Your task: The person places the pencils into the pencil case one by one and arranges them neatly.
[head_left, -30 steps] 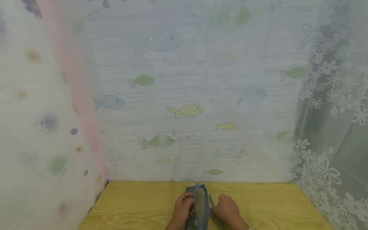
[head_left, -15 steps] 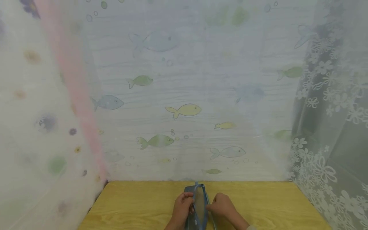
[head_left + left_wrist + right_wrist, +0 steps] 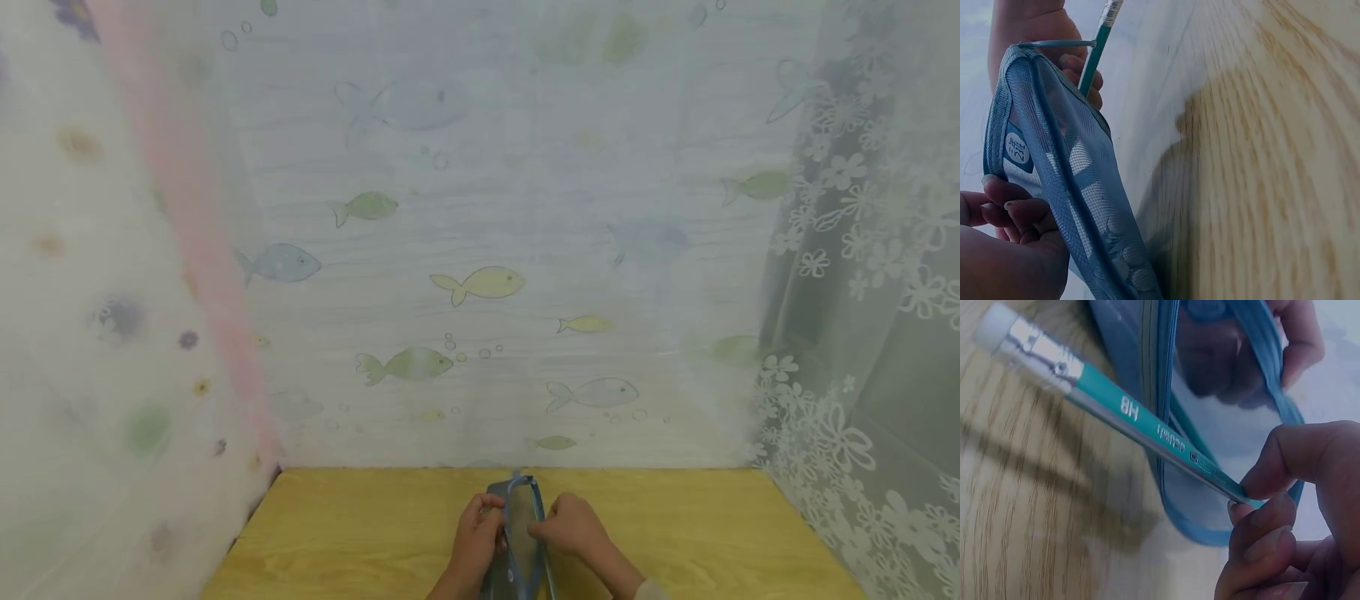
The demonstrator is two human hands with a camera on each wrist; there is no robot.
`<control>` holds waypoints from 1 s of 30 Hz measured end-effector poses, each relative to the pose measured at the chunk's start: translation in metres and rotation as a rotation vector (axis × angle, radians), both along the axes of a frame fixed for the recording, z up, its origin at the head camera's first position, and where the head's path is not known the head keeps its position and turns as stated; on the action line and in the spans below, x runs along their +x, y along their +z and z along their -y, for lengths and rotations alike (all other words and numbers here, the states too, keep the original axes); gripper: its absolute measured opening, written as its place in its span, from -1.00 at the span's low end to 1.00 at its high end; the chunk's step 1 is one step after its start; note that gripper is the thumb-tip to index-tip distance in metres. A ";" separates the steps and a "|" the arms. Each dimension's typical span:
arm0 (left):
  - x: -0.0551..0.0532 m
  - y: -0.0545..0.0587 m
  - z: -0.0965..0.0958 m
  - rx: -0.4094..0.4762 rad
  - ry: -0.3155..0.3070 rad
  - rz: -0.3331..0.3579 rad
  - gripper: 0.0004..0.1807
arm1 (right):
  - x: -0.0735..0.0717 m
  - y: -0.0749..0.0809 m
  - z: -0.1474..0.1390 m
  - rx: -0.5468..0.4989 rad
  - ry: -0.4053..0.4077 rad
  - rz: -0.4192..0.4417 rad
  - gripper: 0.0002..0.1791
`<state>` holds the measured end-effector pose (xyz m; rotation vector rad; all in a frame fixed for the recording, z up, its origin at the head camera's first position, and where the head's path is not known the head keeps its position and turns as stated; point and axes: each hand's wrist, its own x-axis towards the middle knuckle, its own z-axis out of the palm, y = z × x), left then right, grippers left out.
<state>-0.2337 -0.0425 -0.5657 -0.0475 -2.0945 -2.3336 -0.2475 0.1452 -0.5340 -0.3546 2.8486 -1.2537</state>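
Note:
A blue mesh zip pencil case stands with its zipped mouth spread apart. My left hand grips its left edge, fingers curled over the rim. Between thumb and fingers of my right hand is a green HB pencil with a white eraser. The pinched end lies over the case's mouth, while the eraser end sticks out past the near zipper edge. Behind that edge, a second green strip shows inside the case.
The case is over a wood-grain tabletop. Behind the table hangs a pale curtain printed with fish. A flowered sheet hangs at the left, and a sheer curtain with white flowers at the right.
My right hand has moved left with the pencil, from the tabletop beside the case to its open mouth. My left hand keeps its grip on the case.

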 end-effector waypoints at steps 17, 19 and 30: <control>0.000 -0.001 0.000 0.030 -0.035 0.002 -0.67 | -0.005 0.009 0.012 -0.111 -0.021 0.118 -0.54; 0.000 -0.001 0.000 0.016 -0.042 0.010 -0.67 | -0.005 0.009 0.012 -0.136 -0.029 0.131 -0.56; 0.001 0.000 0.002 -0.001 -0.079 0.001 -0.61 | -0.008 0.008 0.013 -0.204 -0.043 0.177 -0.64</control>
